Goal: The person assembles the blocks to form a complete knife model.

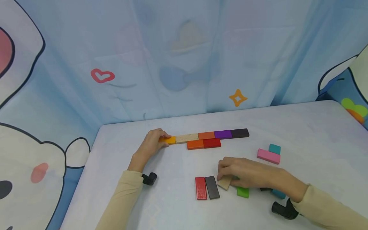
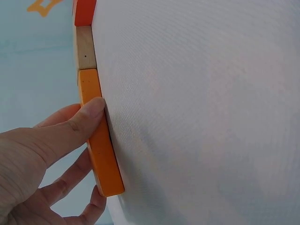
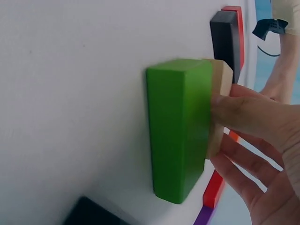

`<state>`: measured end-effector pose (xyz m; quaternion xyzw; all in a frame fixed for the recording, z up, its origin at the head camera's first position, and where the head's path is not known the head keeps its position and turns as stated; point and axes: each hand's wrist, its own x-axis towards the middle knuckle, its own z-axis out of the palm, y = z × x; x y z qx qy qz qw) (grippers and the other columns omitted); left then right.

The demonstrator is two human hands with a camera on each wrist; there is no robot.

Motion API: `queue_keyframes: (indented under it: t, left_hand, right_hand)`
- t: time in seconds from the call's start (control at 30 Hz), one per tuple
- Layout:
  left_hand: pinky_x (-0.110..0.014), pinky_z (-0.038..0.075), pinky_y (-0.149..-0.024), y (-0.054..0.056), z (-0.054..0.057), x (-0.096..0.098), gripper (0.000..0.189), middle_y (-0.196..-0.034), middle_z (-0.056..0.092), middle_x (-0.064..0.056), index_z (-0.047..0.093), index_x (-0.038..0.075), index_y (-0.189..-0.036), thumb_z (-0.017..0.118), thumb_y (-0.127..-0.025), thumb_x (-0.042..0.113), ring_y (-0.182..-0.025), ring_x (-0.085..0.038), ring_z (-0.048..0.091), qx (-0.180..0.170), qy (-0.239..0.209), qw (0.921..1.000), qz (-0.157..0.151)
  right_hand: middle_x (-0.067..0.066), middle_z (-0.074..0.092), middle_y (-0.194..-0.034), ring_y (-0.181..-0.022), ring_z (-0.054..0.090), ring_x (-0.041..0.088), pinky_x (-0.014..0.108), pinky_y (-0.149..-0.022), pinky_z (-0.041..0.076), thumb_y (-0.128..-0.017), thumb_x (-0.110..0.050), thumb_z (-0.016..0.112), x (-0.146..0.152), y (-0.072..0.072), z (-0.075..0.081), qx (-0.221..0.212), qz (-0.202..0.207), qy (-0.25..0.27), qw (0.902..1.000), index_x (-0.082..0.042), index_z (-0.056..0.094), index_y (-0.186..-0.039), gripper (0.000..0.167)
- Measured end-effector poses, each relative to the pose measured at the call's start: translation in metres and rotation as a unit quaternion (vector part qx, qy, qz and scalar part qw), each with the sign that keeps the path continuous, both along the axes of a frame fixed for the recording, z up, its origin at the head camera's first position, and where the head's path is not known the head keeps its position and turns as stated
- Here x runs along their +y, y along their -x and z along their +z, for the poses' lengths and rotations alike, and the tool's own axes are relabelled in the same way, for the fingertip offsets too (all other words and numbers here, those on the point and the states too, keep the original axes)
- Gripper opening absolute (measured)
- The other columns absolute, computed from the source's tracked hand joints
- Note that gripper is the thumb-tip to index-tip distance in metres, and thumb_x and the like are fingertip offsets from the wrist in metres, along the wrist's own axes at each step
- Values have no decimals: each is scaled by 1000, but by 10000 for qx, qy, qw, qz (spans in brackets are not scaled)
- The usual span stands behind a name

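Note:
At the left end of a line of blocks, my left hand (image 1: 152, 143) pinches a yellow-orange wooden block (image 2: 105, 161) between thumb and fingers. That block meets a plain wood block (image 1: 187, 138), followed rightward by orange (image 1: 206, 135), purple (image 1: 223, 134) and black (image 1: 240, 133) blocks. Along the line's front side lie an orange block (image 1: 195, 144) and a red block (image 1: 212, 143). Nearer the front, my right hand (image 1: 247, 172) grips another plain wood block (image 3: 220, 77) by its sides. A green block (image 3: 171, 131) stands right beside it, partly hidden by this hand in the head view.
Left of the right hand lie a red block (image 1: 201, 188) and a dark grey block (image 1: 212, 187). Pink (image 1: 268, 156) and teal (image 1: 274, 149) blocks sit farther right. Under the right wrist, a blue block (image 1: 278, 194) and a dark block partly show. A printed curtain (image 1: 184, 64) hangs behind the table.

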<state>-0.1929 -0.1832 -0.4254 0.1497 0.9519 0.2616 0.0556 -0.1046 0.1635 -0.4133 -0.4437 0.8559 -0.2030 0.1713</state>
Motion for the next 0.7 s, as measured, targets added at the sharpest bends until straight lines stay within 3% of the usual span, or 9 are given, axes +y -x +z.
queue_keyframes:
  t: [0.2,0.4,0.7]
  left_hand:
    - [-42,53,-105,0,-1,-1,30,-108,71,-9,78,2,-117,83,-87,2,-109,-28,65,35,-24,10000,-27]
    - [-42,53,-106,0,-1,-1,30,-108,71,-9,78,2,-117,83,-87,2,-110,-28,65,57,-49,10000,-49]
    - [-42,52,-106,-1,1,0,31,-109,71,-9,78,2,-118,83,-87,3,-110,-28,65,6,-41,10000,-20]
  right_hand:
    - [-9,62,-108,-99,58,9,31,-91,60,-83,-10,90,-3,2,-2,-31,-6,-169,9999,-19,80,-112,32]
    - [-10,63,-105,-99,58,9,31,-90,60,-81,-11,91,-2,14,-2,50,-139,-98,9998,-17,79,-110,32]
    - [-4,65,-103,-96,60,14,33,-85,62,-80,-6,90,-3,39,-9,587,-904,538,9927,-10,78,-108,31]
